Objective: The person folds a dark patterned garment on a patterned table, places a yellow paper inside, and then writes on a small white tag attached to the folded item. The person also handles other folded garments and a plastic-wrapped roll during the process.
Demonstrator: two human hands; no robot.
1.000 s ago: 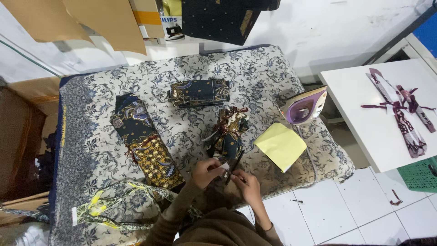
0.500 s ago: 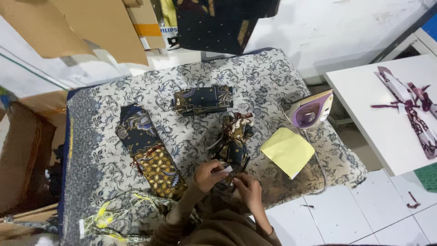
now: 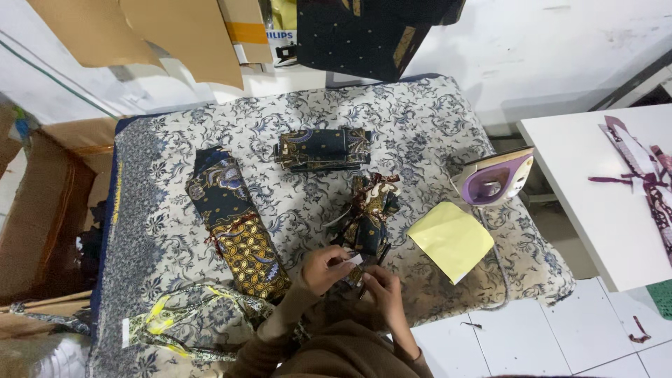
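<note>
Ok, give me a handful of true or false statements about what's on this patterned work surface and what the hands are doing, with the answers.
1. Both hands, left hand and right hand, meet at a small fabric piece. True.
2. The iron is purple. True.
3. The yellow sheet lies left of the long batik strip. False: it lies to the right, near the iron.
4. The folded dark fabric stack is in the left hand. False: it lies apart, farther up the patterned cloth.
</note>
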